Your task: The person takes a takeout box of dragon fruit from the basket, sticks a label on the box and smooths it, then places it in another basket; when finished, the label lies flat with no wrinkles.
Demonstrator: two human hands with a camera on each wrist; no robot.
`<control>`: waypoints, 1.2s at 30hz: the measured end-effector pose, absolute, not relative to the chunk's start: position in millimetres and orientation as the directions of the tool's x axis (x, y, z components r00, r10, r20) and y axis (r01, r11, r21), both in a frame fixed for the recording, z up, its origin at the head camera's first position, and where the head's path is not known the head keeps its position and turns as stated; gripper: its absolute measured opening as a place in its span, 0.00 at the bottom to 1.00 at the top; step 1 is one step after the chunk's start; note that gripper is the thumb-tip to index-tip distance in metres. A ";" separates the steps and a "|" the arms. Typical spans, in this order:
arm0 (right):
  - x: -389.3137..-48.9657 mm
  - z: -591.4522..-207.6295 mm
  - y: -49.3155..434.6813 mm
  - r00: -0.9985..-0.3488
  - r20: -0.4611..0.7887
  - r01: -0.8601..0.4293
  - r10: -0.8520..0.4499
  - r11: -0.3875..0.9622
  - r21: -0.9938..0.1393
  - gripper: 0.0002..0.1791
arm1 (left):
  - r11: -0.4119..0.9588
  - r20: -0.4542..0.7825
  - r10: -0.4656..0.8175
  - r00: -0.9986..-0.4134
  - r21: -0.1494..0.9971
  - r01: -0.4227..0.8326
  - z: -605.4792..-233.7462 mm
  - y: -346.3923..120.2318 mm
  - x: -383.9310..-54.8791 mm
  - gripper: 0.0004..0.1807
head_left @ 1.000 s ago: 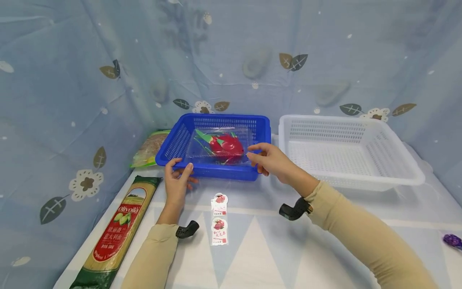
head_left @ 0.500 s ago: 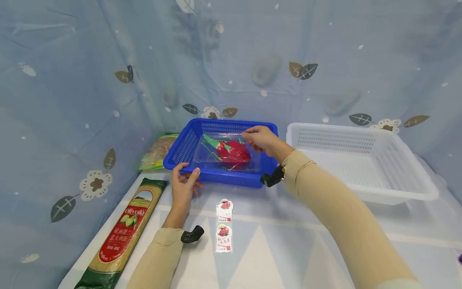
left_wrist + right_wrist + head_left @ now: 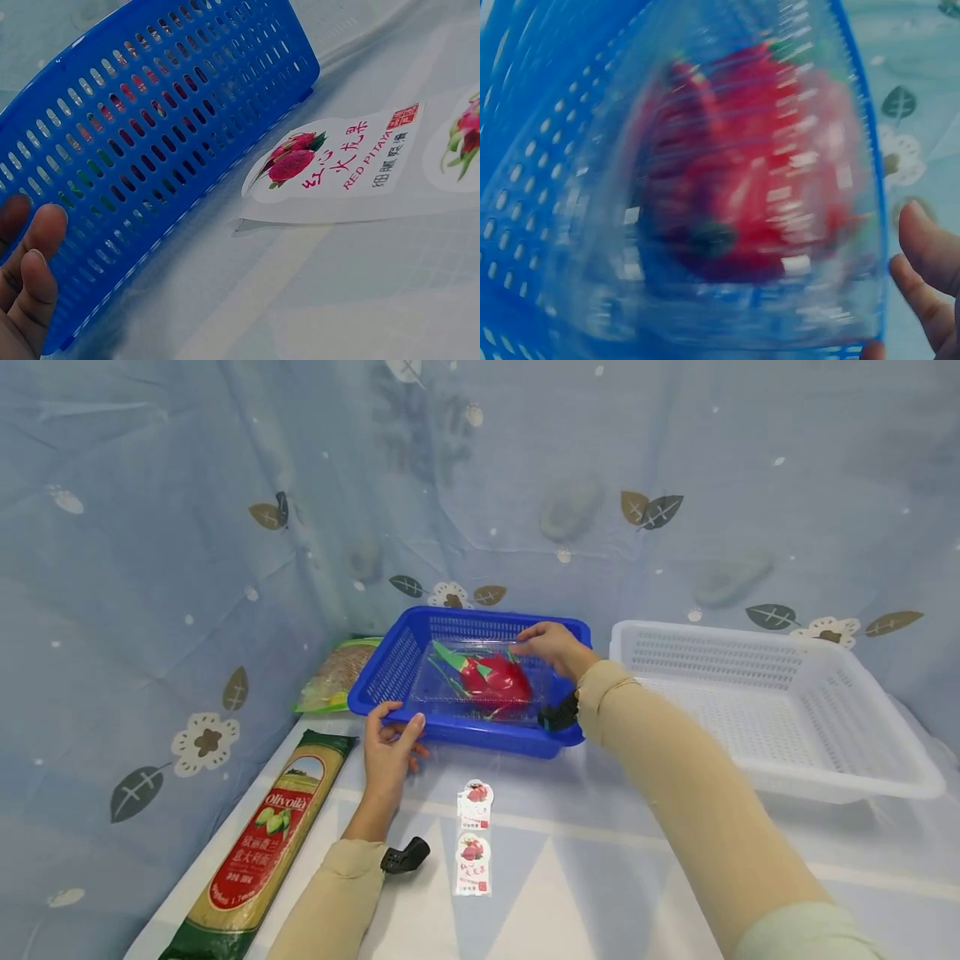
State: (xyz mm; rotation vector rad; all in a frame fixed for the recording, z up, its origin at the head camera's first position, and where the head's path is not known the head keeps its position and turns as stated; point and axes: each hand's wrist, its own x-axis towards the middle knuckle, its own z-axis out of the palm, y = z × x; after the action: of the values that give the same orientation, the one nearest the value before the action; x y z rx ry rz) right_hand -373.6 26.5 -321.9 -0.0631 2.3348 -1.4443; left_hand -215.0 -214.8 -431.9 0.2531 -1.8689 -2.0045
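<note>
A clear lidded plastic box (image 3: 429, 687) lies in the blue basket (image 3: 480, 737), with a red dragon fruit (image 3: 501, 685) with green leafy tips inside it. My right hand (image 3: 558, 647) reaches over the basket, fingertips at the box's back right corner. In the right wrist view, a gap shows between the thumb (image 3: 922, 232) and the finger below it. Bent loosely, the fingers of my left hand (image 3: 388, 752) lie at the basket's front left corner, right by its slotted wall (image 3: 150, 97). A label strip (image 3: 474, 839) printed with dragon fruit lies in front of the basket.
To the right stands a white plastic basket (image 3: 750, 693). A long spaghetti pack (image 3: 258, 839) lies along the left side, and a green-edged bag (image 3: 341, 675) is tucked behind it by the curtain (image 3: 135, 610).
My right hand has gone from the box's front right corner to its back right corner. My left hand keeps its place at the basket corner. The head view has shifted slightly.
</note>
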 end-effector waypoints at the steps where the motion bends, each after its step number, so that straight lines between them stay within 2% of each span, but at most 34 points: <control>1: -372.9 -325.6 28.0 -0.923 -0.311 0.176 -0.227 0.469 -0.866 0.26 | -0.039 0.125 -0.393 -0.911 0.988 0.153 -432.5 -213.9 -214.2 0.24; 4: -372.0 -334.0 30.5 -0.928 -0.317 0.195 -0.194 0.470 -0.861 0.25 | -0.050 0.129 -0.383 -0.915 0.986 0.160 -434.0 -211.8 -213.0 0.24; 9: -370.4 -337.7 30.3 -0.918 -0.323 0.199 -0.229 0.438 -0.877 0.29 | -0.038 0.145 -0.380 -0.914 0.984 0.172 -435.9 -211.6 -213.8 0.24; 16: -369.0 -338.1 30.2 -0.844 -0.433 0.309 -0.317 0.373 -0.875 0.41 | -0.006 0.149 -0.391 -0.908 0.986 0.164 -433.9 -214.7 -215.1 0.23; 24: -370.0 -345.5 32.4 -0.786 -0.474 0.374 -0.396 0.307 -0.875 0.47 | -0.019 0.135 -0.391 -0.910 0.988 0.155 -432.6 -214.5 -214.2 0.23; 28: -368.1 -347.3 32.9 -0.768 -0.466 0.363 -0.440 0.300 -0.882 0.48 | -0.037 0.133 -0.405 -0.905 0.986 0.162 -433.2 -214.7 -214.0 0.21; 36: -364.4 -349.1 33.7 -0.790 -0.429 0.287 -0.438 0.355 -0.890 0.51 | -0.043 0.142 -0.393 -0.908 0.984 0.173 -433.9 -212.2 -216.4 0.21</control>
State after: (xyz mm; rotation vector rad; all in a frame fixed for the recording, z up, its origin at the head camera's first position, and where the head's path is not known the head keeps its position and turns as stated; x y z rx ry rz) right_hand -364.4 33.7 -349.1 -0.1312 1.9918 -1.4868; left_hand -216.4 -212.2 -433.9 0.2327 -1.8558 -2.0088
